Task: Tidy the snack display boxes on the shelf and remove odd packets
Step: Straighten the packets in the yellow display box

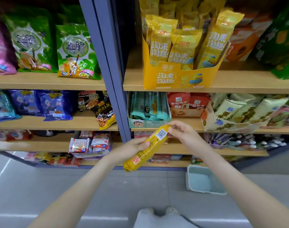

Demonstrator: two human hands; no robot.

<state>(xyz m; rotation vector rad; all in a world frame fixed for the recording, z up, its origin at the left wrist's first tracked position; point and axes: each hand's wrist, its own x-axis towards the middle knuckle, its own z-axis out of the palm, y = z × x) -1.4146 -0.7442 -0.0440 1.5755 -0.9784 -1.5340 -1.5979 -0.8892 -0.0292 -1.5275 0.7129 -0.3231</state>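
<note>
Here, left hand (135, 146): grips the yellow packet (140, 159) at its middle.
Right hand (185, 134): pinches its upper end.
Yellow display box (165, 78): on the shelf (239, 83) above.

Tilted yellow packet (146, 152) below yellow display box (165, 78)

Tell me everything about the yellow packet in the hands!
The packet is long, slim and yellow, in shiny plastic wrap. A white barcode sits near its upper end, a red mark lower down. It slants, upper end to the right, in front of the shelves. The left hand grips its middle; the right hand pinches its upper end.
</note>
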